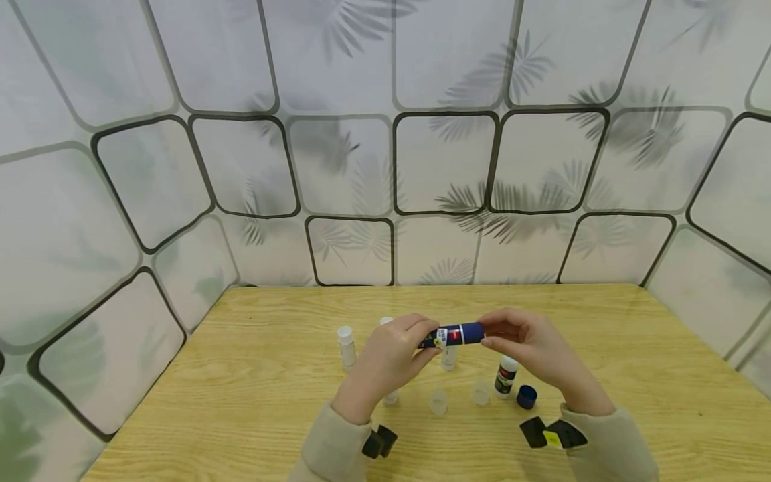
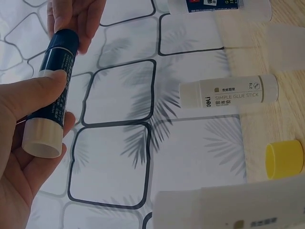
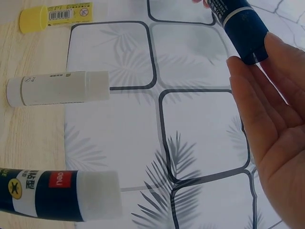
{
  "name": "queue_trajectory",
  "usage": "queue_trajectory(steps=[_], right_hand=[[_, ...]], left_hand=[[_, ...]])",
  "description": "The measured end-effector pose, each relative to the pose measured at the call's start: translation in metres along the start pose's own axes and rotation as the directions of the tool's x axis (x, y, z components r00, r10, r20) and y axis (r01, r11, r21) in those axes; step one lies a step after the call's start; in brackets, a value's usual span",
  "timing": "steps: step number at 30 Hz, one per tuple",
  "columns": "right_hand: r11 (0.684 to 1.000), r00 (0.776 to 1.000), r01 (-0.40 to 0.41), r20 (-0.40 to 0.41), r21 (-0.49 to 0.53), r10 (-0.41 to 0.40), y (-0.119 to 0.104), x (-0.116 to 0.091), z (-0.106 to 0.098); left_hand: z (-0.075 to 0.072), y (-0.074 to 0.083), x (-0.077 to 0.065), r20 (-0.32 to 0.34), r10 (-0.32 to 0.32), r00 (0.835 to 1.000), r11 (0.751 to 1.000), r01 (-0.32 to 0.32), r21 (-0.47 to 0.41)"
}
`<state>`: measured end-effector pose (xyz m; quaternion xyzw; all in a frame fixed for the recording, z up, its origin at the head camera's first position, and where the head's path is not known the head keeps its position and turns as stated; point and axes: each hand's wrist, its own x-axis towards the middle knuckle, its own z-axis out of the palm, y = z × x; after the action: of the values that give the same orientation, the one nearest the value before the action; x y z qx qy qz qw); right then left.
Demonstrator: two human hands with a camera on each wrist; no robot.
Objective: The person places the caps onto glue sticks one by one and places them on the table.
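Observation:
My left hand (image 1: pixel 391 351) grips a dark blue glue stick (image 1: pixel 448 336) by its body, holding it sideways above the table. In the left wrist view the thumb presses along its label, and the pale base end points down. At the other end, my right hand (image 1: pixel 530 341) pinches the blue cap (image 1: pixel 473 332) between thumb and fingers; the cap sits on the stick. Below the right hand stands another dark blue glue stick (image 1: pixel 506 378) with a bare white top. A loose blue cap (image 1: pixel 527 397) lies beside it.
On the wooden table (image 1: pixel 241 375) stand several white glue sticks, one (image 1: pixel 346 348) at the left and one (image 1: pixel 448 359) behind the held stick. Two translucent caps (image 1: pixel 438 402) lie in front. A yellow cap (image 2: pixel 284 160) shows in the left wrist view. Patterned cloth (image 1: pixel 446 161) surrounds the table.

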<state>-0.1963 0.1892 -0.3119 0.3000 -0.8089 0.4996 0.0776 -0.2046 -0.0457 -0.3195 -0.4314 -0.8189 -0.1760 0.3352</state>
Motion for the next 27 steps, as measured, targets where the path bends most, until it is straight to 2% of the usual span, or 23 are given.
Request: queue_trajectory(steps=[13, 21, 27], right_hand=[[1.000, 0.999, -0.029, -0.016, 0.000, 0.029, -0.0017, 0.0000, -0.0014], [0.998, 0.997, -0.052, -0.058, -0.029, 0.050, -0.0048, -0.0008, 0.0006], [0.998, 0.996, -0.035, -0.089, -0.045, 0.031, -0.0072, -0.0004, 0.0044]], left_hand=[[-0.0017, 0.0023, 0.0011, -0.027, 0.013, 1.000, 0.999, -0.012, 0.038], [0.0007, 0.0033, 0.0015, -0.067, 0.020, 0.998, 0.999, -0.017, 0.052], [0.0019, 0.0034, 0.0013, -0.084, 0.014, 0.996, 0.998, -0.009, 0.060]])
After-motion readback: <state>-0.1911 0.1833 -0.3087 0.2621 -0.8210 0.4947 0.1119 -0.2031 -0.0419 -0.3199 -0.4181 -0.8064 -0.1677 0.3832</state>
